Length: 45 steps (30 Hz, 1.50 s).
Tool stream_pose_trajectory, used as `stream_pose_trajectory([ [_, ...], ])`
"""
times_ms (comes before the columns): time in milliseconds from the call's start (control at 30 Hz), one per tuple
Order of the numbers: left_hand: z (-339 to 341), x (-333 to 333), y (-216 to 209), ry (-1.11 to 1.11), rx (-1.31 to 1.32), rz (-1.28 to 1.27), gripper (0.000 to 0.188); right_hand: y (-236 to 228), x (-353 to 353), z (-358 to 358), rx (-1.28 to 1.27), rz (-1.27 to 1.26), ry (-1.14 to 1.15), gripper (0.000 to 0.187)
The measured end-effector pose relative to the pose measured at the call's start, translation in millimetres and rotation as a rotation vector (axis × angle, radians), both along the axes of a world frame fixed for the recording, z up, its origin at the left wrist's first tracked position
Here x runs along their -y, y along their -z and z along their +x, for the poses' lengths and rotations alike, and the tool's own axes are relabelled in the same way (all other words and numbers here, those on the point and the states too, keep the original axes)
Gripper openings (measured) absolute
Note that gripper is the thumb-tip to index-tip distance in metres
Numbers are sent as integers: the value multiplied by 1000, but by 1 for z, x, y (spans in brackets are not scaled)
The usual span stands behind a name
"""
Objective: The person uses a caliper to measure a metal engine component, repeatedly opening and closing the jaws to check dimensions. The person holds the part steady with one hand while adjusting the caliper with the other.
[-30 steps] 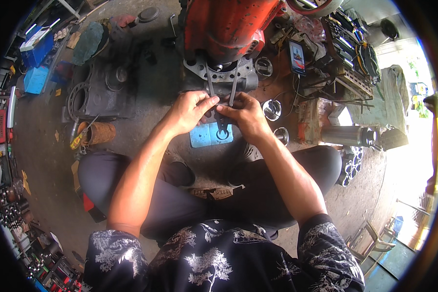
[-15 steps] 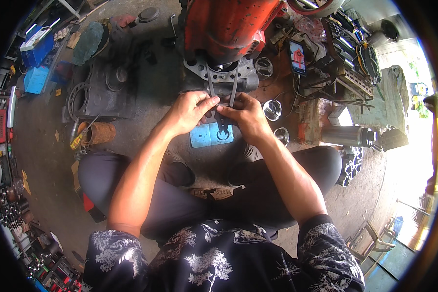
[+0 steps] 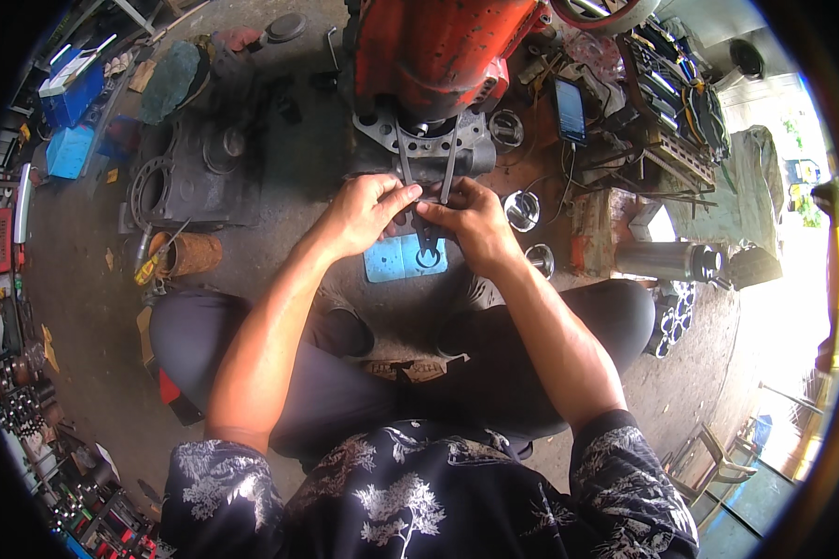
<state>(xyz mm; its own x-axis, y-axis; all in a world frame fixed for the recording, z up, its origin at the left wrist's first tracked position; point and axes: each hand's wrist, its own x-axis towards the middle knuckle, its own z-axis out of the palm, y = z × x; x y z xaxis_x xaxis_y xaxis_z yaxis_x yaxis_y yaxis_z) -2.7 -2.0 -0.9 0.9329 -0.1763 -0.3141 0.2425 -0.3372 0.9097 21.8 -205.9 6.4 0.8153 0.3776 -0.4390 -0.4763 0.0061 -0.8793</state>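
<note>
My left hand (image 3: 368, 212) and my right hand (image 3: 471, 224) meet in front of the red engine housing (image 3: 433, 56), fingertips bent and pinched close together. Two narrow grey metal strips (image 3: 450, 168) run from the housing's open lower face down to my fingers. Below my right thumb hangs a dark metal piece with a ring-shaped end (image 3: 427, 255), over a light blue sheet (image 3: 387, 261). My right fingers close around its upper part. What my left fingertips pinch is hidden. A silver plate with holes (image 3: 410, 142) edges the housing just beyond my hands.
Pistons (image 3: 520, 211) stand to the right, beside a phone (image 3: 570, 110) and a tool rack (image 3: 667, 93). A metal flask (image 3: 657, 260) lies farther right. An engine block (image 3: 205, 191) and a rusty can (image 3: 193, 254) are on the left.
Both hands keep nearly the same place and grip. The dark piece's ring end shifts very slightly. The phone's screen has changed from a red picture to a dim bluish display.
</note>
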Motion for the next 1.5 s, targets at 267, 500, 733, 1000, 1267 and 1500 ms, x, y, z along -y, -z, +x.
stream_pose_trajectory([
  [267, 0, 0, 1, 0, 24, -3, 42, -1, 0, 1, 7, -28, -10, 46],
  [500, 0, 0, 1, 2, 11, 7, 43, -2, 2, 1, -4, -5, -10, 46],
  [733, 0, 1, 1, -2, 4, -6, 42, -1, 0, 1, 6, -25, -11, 47],
  [1000, 0, 0, 1, -3, 11, -3, 43, -4, 0, 0, 19, -44, -9, 46],
  [1267, 0, 1, 0, -4, 2, 0, 42, -3, 0, 0, 19, -26, -9, 47],
  [1500, 1, 0, 2, 1, 0, -1, 43, 0, 0, 1, -5, -13, 4, 49],
])
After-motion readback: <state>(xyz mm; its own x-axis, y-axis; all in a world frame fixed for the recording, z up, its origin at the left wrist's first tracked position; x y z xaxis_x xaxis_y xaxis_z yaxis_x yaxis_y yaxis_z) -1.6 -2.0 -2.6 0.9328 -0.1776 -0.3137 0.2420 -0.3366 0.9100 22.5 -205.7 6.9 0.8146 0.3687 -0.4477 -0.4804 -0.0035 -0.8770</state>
